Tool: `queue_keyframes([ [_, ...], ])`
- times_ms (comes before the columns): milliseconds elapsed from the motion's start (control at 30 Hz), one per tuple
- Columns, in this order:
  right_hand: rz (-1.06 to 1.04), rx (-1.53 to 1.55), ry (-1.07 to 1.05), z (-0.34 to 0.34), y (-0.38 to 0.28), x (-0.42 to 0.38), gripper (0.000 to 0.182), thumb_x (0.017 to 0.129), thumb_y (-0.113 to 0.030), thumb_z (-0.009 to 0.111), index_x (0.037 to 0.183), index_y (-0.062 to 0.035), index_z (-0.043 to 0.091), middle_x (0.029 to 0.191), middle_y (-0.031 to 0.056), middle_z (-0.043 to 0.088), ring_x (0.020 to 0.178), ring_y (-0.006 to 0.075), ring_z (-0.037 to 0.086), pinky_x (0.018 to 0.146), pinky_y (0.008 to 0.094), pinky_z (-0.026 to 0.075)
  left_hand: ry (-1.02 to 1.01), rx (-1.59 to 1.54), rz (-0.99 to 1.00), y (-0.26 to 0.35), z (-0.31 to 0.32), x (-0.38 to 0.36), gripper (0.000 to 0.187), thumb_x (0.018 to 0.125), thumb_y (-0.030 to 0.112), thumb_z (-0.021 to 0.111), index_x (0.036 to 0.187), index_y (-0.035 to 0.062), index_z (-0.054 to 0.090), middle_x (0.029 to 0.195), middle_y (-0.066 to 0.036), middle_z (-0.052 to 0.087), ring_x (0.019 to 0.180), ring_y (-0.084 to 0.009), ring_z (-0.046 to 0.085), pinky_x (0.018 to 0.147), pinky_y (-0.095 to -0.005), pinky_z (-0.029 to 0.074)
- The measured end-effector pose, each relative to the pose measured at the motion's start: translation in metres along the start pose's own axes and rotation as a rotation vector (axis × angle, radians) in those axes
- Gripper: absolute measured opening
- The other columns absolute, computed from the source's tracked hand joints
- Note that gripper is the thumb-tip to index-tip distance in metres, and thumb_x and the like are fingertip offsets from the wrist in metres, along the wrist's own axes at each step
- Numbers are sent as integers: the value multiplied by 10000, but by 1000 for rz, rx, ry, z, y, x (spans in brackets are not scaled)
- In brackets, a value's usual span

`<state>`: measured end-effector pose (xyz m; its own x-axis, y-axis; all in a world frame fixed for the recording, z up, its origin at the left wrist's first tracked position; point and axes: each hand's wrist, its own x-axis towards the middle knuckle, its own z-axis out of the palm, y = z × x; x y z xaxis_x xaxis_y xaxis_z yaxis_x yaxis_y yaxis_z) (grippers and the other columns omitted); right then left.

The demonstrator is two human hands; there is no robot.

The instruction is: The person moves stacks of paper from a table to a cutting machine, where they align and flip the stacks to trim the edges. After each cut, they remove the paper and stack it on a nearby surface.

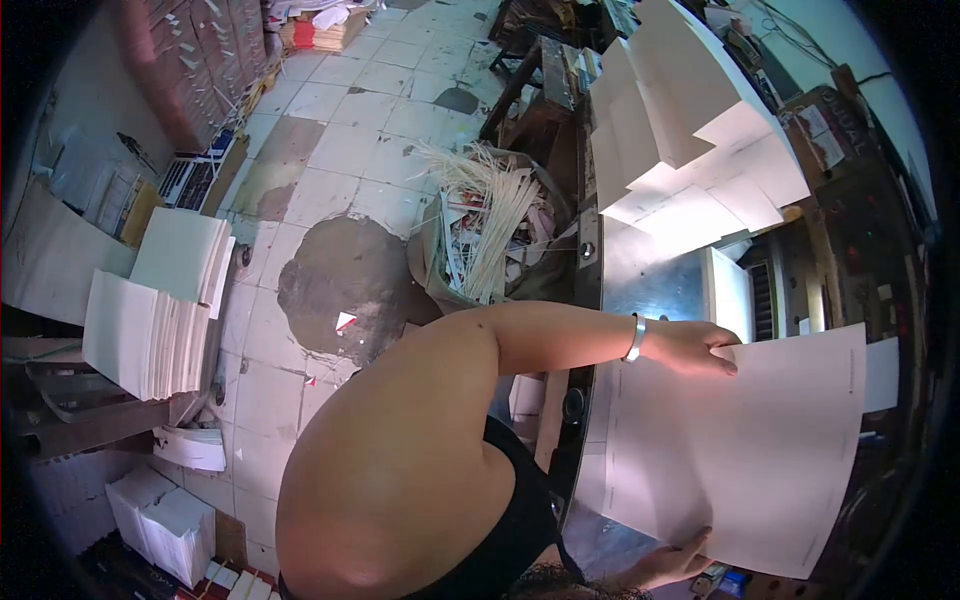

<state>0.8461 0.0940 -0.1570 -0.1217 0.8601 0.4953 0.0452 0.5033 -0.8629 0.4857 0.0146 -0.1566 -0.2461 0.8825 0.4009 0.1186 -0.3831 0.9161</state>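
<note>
A large pale sheet (760, 440), slightly curved, lies over the metal worktop (650, 270) at the right. My left hand (695, 347), below a silver bracelet (635, 338), has its fingers closed on the sheet's upper edge. My right hand (675, 562) is at the sheet's lower edge with its fingertips on the paper; part of it is cut off near the bottom of the view. Whether one sheet or more lies under my hands, I cannot tell.
Stacked large sheets (700, 150) fan out at the worktop's far end. A sack of paper strips (490, 220) stands on the tiled floor (350, 140). Paper stacks (150, 330) sit at the left, with white bundles (165, 525) below. A dark machine part (765, 300) is beyond my left hand.
</note>
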Motion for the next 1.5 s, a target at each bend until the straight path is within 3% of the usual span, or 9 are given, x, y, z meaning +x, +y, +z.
queue_keyframes([
  [333,25,-8,103,25,-16,-9,406,993,-145,635,1323,60,516,1301,191,594,1098,290,623,947,424,535,-55,66,91,-3,-1,11,470,998,416,574,1203,-6,592,1081,-104,712,1036,-220,657,905,-342,497],
  [533,26,-5,198,24,-14,-23,440,975,-126,664,1347,53,513,1302,194,603,1137,304,615,974,423,524,-20,11,66,-7,3,-1,416,995,345,606,1184,-25,604,1138,-133,708,1035,-205,667,882,-326,512],
  [967,-45,66,-10,-12,3,-15,484,982,-178,656,1364,66,486,1288,171,603,1151,262,602,995,408,503,-49,22,47,-2,-3,-11,439,983,342,638,1239,-13,602,1167,-146,698,1045,-212,655,903,-340,501],
  [1033,-179,8,-20,-13,-30,1,529,975,-187,663,1401,54,463,1288,170,601,1156,253,598,1000,402,495,-43,16,60,-4,-3,-9,442,987,349,637,1237,-14,601,1162,-139,700,1044,-211,654,904,-340,502],
  [1067,-314,-38,15,4,-73,4,753,837,-225,820,1404,95,441,1388,284,544,1221,380,561,1047,463,472,-50,13,66,-5,-2,-8,443,989,352,636,1236,-14,601,1159,-136,700,1043,-210,654,905,-339,502],
  [1200,-431,-632,63,-32,-164,69,823,846,-346,806,1467,0,391,1447,206,514,1238,355,554,1092,512,470,-80,47,45,2,-4,-7,411,1005,315,619,1242,-19,597,1152,-119,702,1037,-196,650,909,-335,502],
  [1333,-249,-464,-482,-72,-196,127,680,900,-252,700,1474,-18,421,1341,176,568,1213,230,565,1011,361,474,-105,31,18,-11,-2,-2,395,1014,271,614,1276,-22,579,1173,-98,697,1032,-157,635,898,-327,503],
  [1433,-75,-759,-661,-27,-253,125,777,819,-261,705,1511,-73,405,1397,166,539,1270,236,533,1039,371,449,-127,-48,19,-13,-2,0,402,1016,255,614,1305,-19,562,1185,-85,691,1038,-127,620,898,-312,501],
  [1500,-125,-575,-667,-16,-246,113,804,778,-250,695,1512,-78,414,1417,168,529,1292,256,518,1062,392,425,-118,-79,43,-15,0,1,424,1007,292,619,1306,-5,570,1124,-82,703,996,-128,630,862,-305,503],
])
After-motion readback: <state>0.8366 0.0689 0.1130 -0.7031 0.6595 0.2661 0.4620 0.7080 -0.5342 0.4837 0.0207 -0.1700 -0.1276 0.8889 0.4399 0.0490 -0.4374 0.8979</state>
